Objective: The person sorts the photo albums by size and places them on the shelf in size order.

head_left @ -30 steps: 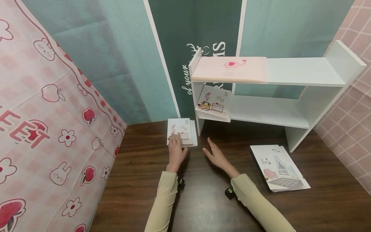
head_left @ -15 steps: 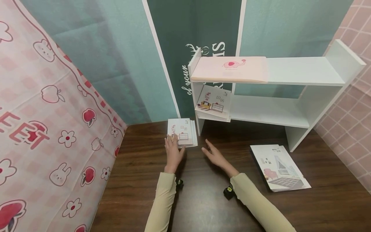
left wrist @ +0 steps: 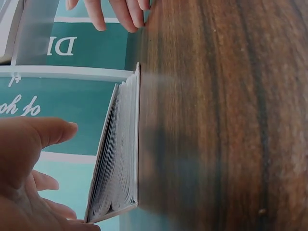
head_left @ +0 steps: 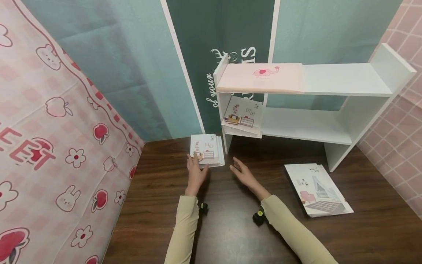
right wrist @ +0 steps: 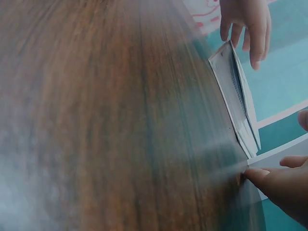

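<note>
Apple-print cloth (head_left: pixel 76 157) hung far left. Left hand (head_left: pixel 196 178) was open-fingered – fingertips at the near-left corner of the white notebook (head_left: pixel 211 143), contact can't tell. Notebook lay on the wood-grain table (head_left: pixel 148 205), just left of the 2-tier bookshelf (head_left: pixel 306 126). Right hand (head_left: pixel 246 176), fingers relaxed, sat just right of it – 2 hands apart. Elephant-print pink book (head_left: pixel 263 82) lay up top; grey-and-pink illustrated booklet (head_left: pixel 318 189) lay far right.

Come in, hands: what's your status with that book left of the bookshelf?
Left hand relaxed at near corner of book, contact unclear; right hand empty. Book on table, cover slightly raised. Bookshelf close by; nothing visibly blocking.
</note>
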### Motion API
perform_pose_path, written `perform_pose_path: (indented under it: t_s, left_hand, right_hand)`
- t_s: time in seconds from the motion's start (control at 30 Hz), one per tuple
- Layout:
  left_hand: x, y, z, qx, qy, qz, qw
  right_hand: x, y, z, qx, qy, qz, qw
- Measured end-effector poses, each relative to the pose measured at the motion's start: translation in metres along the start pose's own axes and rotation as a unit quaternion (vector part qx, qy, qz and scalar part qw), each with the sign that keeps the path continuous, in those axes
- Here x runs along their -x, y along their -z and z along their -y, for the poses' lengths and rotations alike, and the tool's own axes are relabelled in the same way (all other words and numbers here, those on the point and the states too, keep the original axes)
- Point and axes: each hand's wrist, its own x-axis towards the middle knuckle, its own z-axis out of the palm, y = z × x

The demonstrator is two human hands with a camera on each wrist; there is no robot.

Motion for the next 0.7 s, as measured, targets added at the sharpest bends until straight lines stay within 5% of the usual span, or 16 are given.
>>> perform_pose_path:
  t_s: [0.2, 0.5, 0.7]
  left_hand:
    - [-0.003, 0.002, 0.004, 0.017, 0.013, 0.003, 0.9998]
    - [-0.007, 0.009, 0.006, 0.055, 0.052, 0.029, 0.9967]
    - [-0.01, 0.011, 0.011, 0.059, 0.052, 0.036, 0.9962]
  right_hand:
    - [0.002, 0.001, 0.013, -0.046, -0.039, 0.015, 0.9981]
    - [-0.008, -0.005, -0.001, -0.043, -0.041, 0.018, 0.9981]
    - [-0.005, -0.003, 0.016, -0.074, -0.06, 0.038, 0.9948]
